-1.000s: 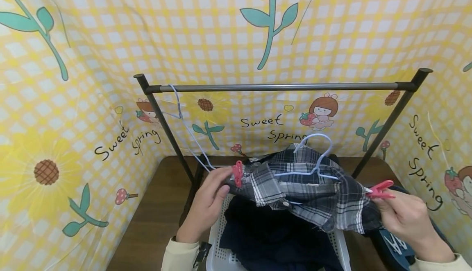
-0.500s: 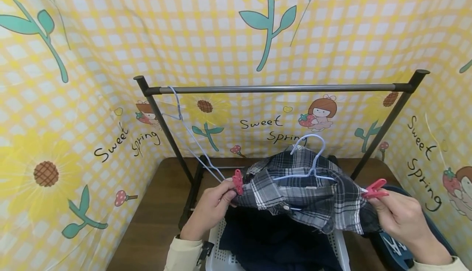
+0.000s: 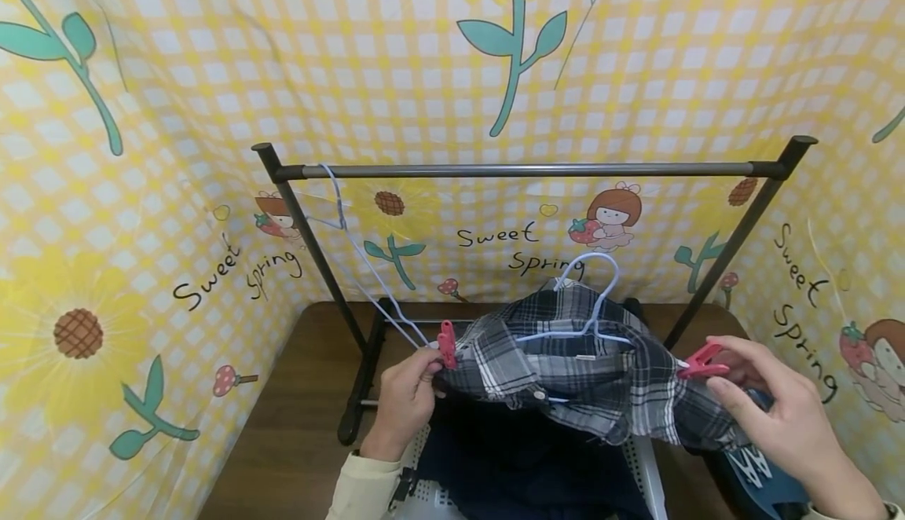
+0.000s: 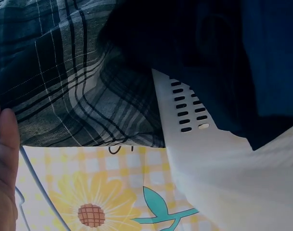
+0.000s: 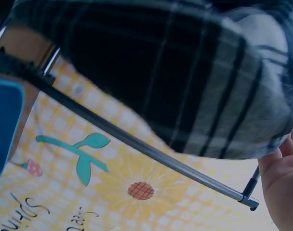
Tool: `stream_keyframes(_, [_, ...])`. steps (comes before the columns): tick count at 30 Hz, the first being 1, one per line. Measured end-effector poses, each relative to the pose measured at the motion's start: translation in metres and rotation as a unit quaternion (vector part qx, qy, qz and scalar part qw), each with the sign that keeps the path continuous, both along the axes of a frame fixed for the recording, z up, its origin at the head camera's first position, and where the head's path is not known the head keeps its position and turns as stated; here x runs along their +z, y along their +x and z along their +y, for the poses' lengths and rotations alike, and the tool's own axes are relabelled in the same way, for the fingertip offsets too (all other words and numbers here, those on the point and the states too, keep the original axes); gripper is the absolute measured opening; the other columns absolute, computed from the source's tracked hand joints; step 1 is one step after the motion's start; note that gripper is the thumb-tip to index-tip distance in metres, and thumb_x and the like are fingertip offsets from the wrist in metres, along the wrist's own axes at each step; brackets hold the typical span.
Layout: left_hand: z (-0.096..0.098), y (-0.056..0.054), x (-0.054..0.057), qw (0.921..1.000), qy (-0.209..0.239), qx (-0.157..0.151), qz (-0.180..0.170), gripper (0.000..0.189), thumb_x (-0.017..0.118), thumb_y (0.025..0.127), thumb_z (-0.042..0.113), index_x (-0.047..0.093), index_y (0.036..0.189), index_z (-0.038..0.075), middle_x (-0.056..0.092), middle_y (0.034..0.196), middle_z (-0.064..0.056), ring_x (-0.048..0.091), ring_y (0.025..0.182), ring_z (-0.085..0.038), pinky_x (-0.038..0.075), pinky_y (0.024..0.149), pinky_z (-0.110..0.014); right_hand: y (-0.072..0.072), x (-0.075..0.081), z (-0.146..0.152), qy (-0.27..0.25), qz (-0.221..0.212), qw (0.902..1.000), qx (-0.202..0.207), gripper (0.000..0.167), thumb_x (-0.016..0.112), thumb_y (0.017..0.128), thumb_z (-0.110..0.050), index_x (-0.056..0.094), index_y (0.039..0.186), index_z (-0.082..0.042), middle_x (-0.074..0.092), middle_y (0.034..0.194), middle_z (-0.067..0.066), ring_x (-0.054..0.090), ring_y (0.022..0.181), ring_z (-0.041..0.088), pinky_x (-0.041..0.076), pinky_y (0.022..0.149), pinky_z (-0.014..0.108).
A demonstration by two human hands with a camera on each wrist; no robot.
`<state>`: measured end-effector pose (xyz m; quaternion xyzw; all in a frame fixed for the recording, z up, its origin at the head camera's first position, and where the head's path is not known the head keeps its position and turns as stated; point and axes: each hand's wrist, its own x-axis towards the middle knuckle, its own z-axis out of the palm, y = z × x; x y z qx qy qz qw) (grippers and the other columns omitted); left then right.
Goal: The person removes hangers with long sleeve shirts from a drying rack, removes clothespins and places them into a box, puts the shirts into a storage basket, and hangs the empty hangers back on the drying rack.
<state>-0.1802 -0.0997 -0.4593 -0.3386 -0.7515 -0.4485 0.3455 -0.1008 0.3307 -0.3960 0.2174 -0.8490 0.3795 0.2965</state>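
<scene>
A dark plaid shirt (image 3: pixel 523 371) is draped on a light blue wire hanger (image 3: pixel 601 300), in front of the rack. At its left shoulder, my left hand (image 3: pixel 404 402) pinches the cloth beside a pink clothespin (image 3: pixel 447 345). Another pink clothespin (image 3: pixel 703 361) grips the right shoulder. Around its handles, my right hand (image 3: pixel 785 402) has thumb and forefinger spread apart, the fingertips close to the clip. The left wrist view shows the fingers at the edge of the plaid cloth (image 4: pixel 88 96); in the right wrist view the fingertips overlap the sleeve (image 5: pixel 209 86).
A dark metal rack (image 3: pixel 537 170) stands on the brown table (image 3: pixel 276 418), with a second blue hanger (image 3: pixel 375 269) on its left end. Below the shirt, a white perforated basket (image 4: pixel 177 110) holds dark navy clothes (image 3: pixel 523 465). A blue container (image 5: pixel 4 125) stands at right.
My left hand has taken hold of the shirt's left shoulder. My right thumb and forefinger have spread apart from the right shoulder. The shirt and hanger have shifted slightly left.
</scene>
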Motion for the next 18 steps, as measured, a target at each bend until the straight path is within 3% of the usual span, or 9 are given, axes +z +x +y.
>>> stream_keyframes(5, [0.002,0.000,0.000,0.9998,-0.001,0.015,0.012,0.025,0.049,0.103,0.020,0.064,0.095,0.003,0.069,0.081,-0.009,0.061,0.052,-0.010,0.049,0.049,-0.014,0.002,0.010,-0.004,-0.032,-0.028,0.9989,0.021,0.049,0.065,0.082,0.023,0.058,0.128,0.008,0.068,0.099,-0.005,0.063,0.084,0.002,0.049,0.074,0.011])
stream_keyframes(11, [0.001,0.000,-0.001,0.9998,0.005,0.016,0.014,0.026,0.048,0.103,0.021,0.064,0.094,0.003,0.068,0.079,-0.009,0.061,0.051,-0.010,0.048,0.048,-0.014,0.002,0.015,-0.004,-0.034,-0.054,0.9978,0.018,0.046,0.068,0.080,0.023,0.061,0.121,0.003,0.068,0.101,-0.004,0.064,0.089,0.003,0.049,0.078,0.012])
stream_keyframes(15, [0.000,0.000,-0.003,0.9997,0.008,0.017,0.017,0.027,0.048,0.103,0.022,0.064,0.094,0.003,0.068,0.078,-0.009,0.061,0.050,-0.011,0.049,0.048,-0.015,-0.002,0.012,-0.002,-0.070,-0.012,0.9953,0.067,0.033,0.065,0.083,0.024,0.061,0.113,0.012,0.068,0.104,0.005,0.067,0.091,0.007,0.050,0.079,0.013])
stream_keyframes(18, [0.000,0.000,-0.005,0.9996,0.012,0.014,0.020,0.026,0.049,0.103,0.022,0.064,0.093,0.003,0.067,0.077,-0.009,0.060,0.050,-0.011,0.049,0.048,-0.015,-0.005,0.009,-0.001,-0.132,0.018,0.9822,0.132,0.021,0.061,0.090,0.020,0.057,0.111,0.021,0.066,0.109,0.013,0.068,0.095,0.012,0.051,0.082,0.015])
